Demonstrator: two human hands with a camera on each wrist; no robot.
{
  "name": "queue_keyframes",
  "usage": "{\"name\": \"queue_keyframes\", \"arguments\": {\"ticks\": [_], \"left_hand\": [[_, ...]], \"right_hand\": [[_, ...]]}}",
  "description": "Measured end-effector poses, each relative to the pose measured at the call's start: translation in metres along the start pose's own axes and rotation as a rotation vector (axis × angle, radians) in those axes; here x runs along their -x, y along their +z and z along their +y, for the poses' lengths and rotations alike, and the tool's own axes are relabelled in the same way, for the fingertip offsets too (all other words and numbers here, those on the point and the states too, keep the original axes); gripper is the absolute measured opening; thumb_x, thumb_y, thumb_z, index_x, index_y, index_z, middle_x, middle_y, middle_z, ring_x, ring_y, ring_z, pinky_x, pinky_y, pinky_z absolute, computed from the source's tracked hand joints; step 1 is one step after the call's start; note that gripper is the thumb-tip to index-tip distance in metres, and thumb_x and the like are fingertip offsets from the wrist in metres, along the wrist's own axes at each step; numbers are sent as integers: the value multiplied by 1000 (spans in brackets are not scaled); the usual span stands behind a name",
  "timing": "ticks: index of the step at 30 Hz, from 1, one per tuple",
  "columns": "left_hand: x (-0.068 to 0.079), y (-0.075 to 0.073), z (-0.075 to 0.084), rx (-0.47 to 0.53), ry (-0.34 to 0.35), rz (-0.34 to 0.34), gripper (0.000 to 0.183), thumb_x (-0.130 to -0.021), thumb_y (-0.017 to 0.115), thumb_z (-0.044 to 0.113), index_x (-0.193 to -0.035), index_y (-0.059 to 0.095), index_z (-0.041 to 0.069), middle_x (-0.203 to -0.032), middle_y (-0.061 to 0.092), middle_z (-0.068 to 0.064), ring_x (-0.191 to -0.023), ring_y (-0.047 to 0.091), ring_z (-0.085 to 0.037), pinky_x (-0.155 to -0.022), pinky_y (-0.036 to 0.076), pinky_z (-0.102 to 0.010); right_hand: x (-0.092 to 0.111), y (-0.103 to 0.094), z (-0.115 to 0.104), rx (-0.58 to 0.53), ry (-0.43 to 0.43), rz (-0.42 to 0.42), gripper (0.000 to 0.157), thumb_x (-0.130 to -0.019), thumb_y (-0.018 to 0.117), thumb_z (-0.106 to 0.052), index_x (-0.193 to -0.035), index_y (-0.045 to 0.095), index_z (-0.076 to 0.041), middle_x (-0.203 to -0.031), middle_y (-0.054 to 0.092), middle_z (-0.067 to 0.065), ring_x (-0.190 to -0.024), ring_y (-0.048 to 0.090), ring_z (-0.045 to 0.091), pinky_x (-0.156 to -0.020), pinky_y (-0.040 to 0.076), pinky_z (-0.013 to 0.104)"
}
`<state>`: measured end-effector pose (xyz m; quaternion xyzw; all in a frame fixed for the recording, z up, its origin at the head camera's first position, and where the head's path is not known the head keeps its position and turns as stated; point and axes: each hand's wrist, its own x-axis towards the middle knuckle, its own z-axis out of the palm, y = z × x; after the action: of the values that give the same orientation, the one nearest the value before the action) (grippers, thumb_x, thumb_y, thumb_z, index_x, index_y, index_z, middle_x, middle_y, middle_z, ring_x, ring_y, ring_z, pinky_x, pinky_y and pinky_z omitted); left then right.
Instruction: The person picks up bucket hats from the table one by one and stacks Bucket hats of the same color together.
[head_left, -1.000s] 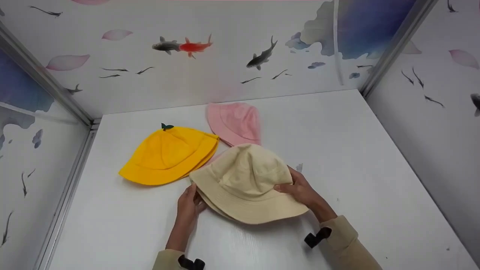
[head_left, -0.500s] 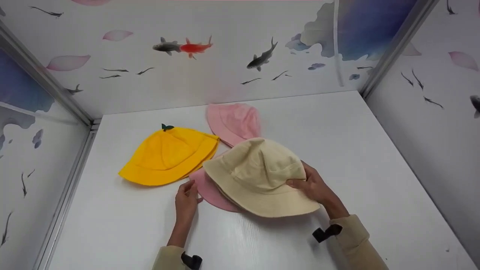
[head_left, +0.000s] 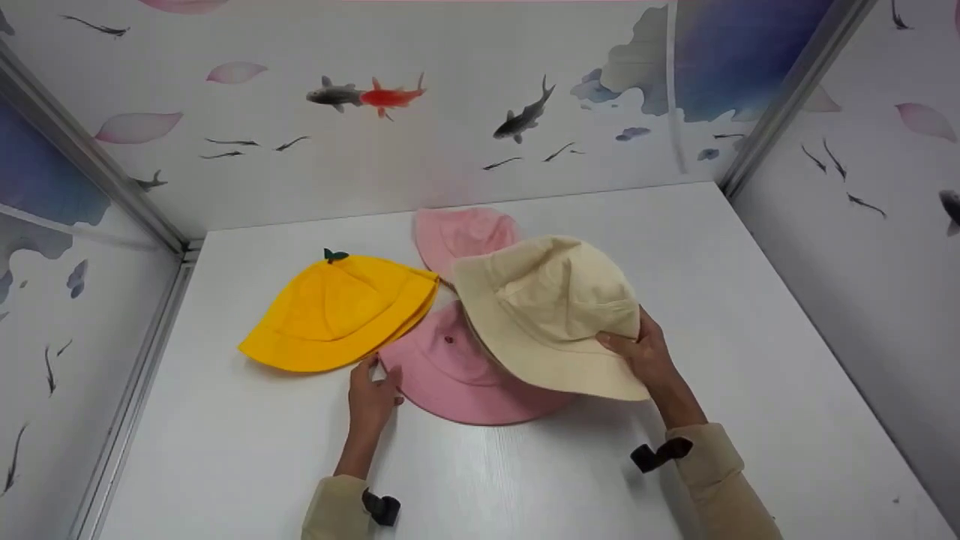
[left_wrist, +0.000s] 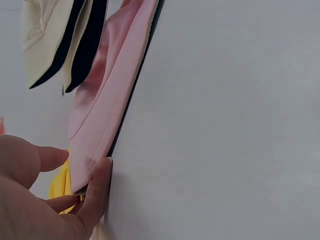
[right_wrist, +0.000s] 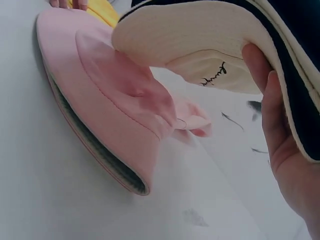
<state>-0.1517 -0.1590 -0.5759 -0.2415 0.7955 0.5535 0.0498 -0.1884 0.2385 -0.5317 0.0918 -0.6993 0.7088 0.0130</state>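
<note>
Right hand [head_left: 654, 364] had a grip on this slouchy cream bucket hat [head_left: 555, 315], dark lining [left_wrist: 91, 50], black script [right_wrist: 215, 76] underneath, up over the near pink hat [head_left: 469, 367], whose brim [head_left: 450, 394] my left hand [head_left: 370, 397] kinda pinched on the white table [head_left: 495, 487].

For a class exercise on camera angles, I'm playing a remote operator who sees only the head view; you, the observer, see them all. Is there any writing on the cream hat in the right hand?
Observer: Yes, the right wrist view shows dark script on the side of the cream hat facing that camera.
Operator: What is inside its brim?
Observer: The left wrist view shows a dark lining there.
Operator: And inside the brim of the nearer pink hat?
Observer: The right wrist view shows a greyish lining in the gap between the brim's layers.
</note>
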Motion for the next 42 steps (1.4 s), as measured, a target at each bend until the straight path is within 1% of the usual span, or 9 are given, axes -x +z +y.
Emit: {"name": "queue_keyframes", "arguments": {"ticks": [5, 11, 16, 19, 25, 29, 33, 38, 42], "left_hand": [[-6, -1, 0, -11, 13, -12, 61, -98, 65, 19, -153, 38, 12, -144, 41, -19, -76, 60, -18, -63, 58, -22], [-11, -1, 0, -19, 38, 28, 59, -94, 71, 18, -147, 46, 11, -134, 51, -17, -66, 58, -18, -60, 57, -22], [-8, 0, 1, 5, 15, 54, 56, -92, 72, 16, -141, 48, 5, -130, 49, -19, -72, 58, -19, -61, 57, -21], [-6, -1, 3, 2, 3, 70, 53, -91, 73, 14, -137, 48, 2, -127, 51, -20, -77, 60, -21, -65, 58, -22], [-5, -3, 7, -1, -1, 84, 42, -92, 70, 11, -128, 48, 3, -125, 59, -21, -98, 61, -28, -85, 60, -30], [-5, -4, 8, 39, -10, 66, 34, -94, 65, 9, -124, 49, 3, -122, 65, -25, -100, 65, -29, -87, 60, -31], [-2, -5, 8, 81, -32, 47, 32, -98, 60, 12, -127, 49, 3, -122, 66, -25, -99, 67, -27, -85, 58, -30], [2, -6, 10, 164, -77, 24, 40, -101, 55, 16, -138, 44, 5, -124, 63, -23, -96, 65, -24, -84, 59, -28], [4, -3, 12, 184, -93, 13, 47, -102, 55, 19, -145, 46, 3, -129, 61, -22, -103, 63, -26, -94, 58, -34]], "right_hand": [[-6, -6, 6, -15, -28, 109, 48, -86, 62, 10, -122, 60, -22, -101, 68, -8, -86, 64, 8, -80, 52, 22], [-11, -6, 12, -26, 96, 197, 46, -89, 65, 2, -128, 55, -19, -101, 66, -8, -86, 64, 10, -81, 52, 24], [-12, -9, 15, -32, 193, 274, 46, -90, 66, -3, -130, 51, -19, -102, 64, -10, -89, 62, 8, -84, 50, 23], [-11, -11, 17, -40, 219, 304, 45, -90, 65, -3, -128, 51, -20, -101, 64, -11, -89, 61, 8, -85, 49, 22], [-12, -13, 18, -90, 219, 335, 39, -90, 66, -3, -122, 54, -22, -97, 64, -11, -84, 61, 7, -82, 51, 22], [-14, -12, 18, -138, 219, 361, 35, -91, 64, -2, -118, 55, -23, -93, 64, -9, -78, 62, 7, -77, 53, 23], [-14, -12, 18, -130, 225, 372, 35, -92, 64, -3, -118, 55, -23, -92, 64, -10, -77, 63, 7, -77, 53, 23], [-15, -12, 21, -114, 220, 396, 38, -91, 66, -3, -121, 54, -23, -95, 64, -10, -79, 62, 7, -79, 52, 23], [-16, -14, 25, -106, 227, 434, 40, -91, 67, -3, -123, 54, -22, -96, 64, -12, -80, 62, 6, -78, 52, 21]]}}
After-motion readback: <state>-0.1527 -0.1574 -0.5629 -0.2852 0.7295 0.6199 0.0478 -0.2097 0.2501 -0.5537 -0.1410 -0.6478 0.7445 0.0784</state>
